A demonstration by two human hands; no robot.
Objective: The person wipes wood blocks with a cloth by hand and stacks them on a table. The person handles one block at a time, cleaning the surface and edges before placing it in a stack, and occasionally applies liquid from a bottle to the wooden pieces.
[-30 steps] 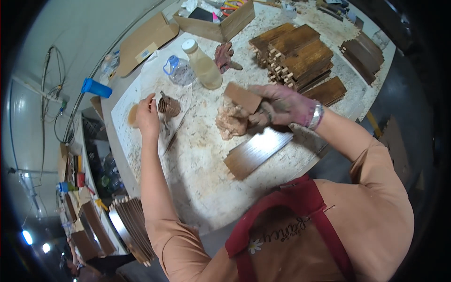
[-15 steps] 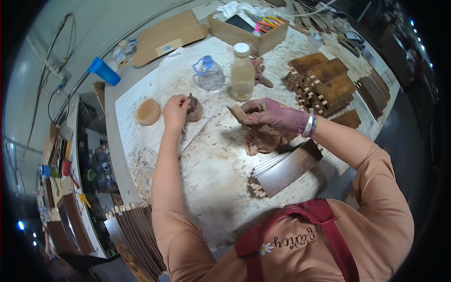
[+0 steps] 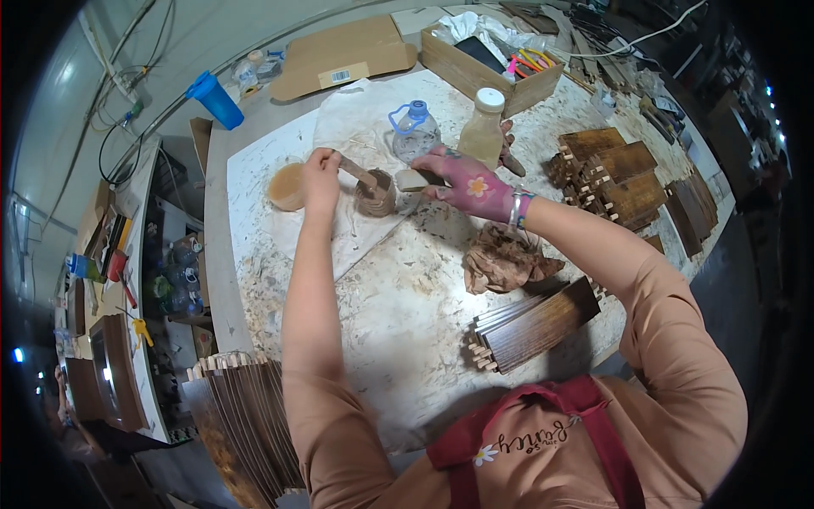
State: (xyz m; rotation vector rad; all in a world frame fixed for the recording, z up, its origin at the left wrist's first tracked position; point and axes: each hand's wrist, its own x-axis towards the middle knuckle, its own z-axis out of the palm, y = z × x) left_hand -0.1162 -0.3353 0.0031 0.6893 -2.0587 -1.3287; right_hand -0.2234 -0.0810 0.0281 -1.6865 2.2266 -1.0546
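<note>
Left hand (image 3: pixel 320 178), bare, pinches a flat brownish stick (image 3: pixel 353 170) slanting into a ridged brown pot (image 3: pixel 376 202) — purple-gloved right hand (image 3: pixel 466 182) grips a pale blocky pad (image 3: pixel 412 179), crumpled rag (image 3: pixel 496 260) nearby

You wear this camera on your head, the left one of two side by side. It looks down at the white worktable (image 3: pixel 398 314) and out to the pale wall (image 3: pixel 254 34) behind it. Your left hand (image 3: pixel 320 180) and right hand (image 3: pixel 469 184) sit a little above the middle. Your red apron (image 3: pixel 500 414) is close by, at the bottom. The view is the right way up, so its left is your left. It is very wide, and straight edges bend near its dark rim.
</note>
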